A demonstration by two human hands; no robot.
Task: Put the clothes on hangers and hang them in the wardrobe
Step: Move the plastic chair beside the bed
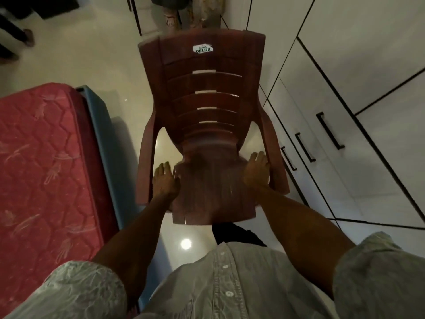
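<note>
Between the red mattress (pixel 41 157) and the shut wardrobe (pixel 345 93), my left hand (pixel 164 180) and right hand (pixel 256 169) grip the brown plastic chair (pixel 202 107) by its seat sides; no clothes or hangers show, so I judge I'm only clearing room, and next must fetch them.

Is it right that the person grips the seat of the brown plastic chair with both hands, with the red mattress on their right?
Not quite. In the head view both the left hand and right hand do grip the brown plastic chair by its seat, but the red mattress lies on their left; the white wardrobe is on the right.
</note>
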